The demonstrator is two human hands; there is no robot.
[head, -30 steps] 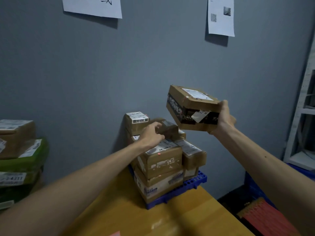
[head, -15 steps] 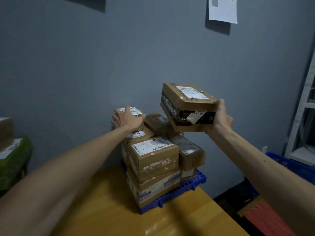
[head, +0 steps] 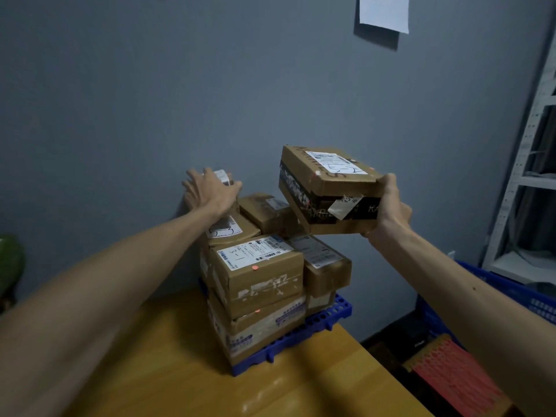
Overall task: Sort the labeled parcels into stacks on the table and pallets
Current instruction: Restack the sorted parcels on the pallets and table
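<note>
A stack of several brown labeled parcels point(head: 258, 272) stands on a small blue pallet point(head: 325, 323) at the far edge of the yellow table point(head: 180, 371). My right hand point(head: 388, 209) grips a flat brown parcel with a black band point(head: 325, 188), tilted in the air above the stack's right side. My left hand point(head: 207, 191) lies with spread fingers on the small white-labeled parcel point(head: 224, 177) at the top back left of the stack, mostly hiding it.
A grey wall stands close behind the stack, with a paper sheet point(head: 383, 10) pinned high up. White shelving point(head: 529, 191) rises at the right, with a blue crate point(head: 511, 299) and a red mesh item point(head: 451, 377) on the floor below. A green parcel point(head: 10, 263) shows at the left edge.
My left hand moved from the front box up and left onto the small top parcel and stays there. The held parcel has sunk slightly toward the stack.
</note>
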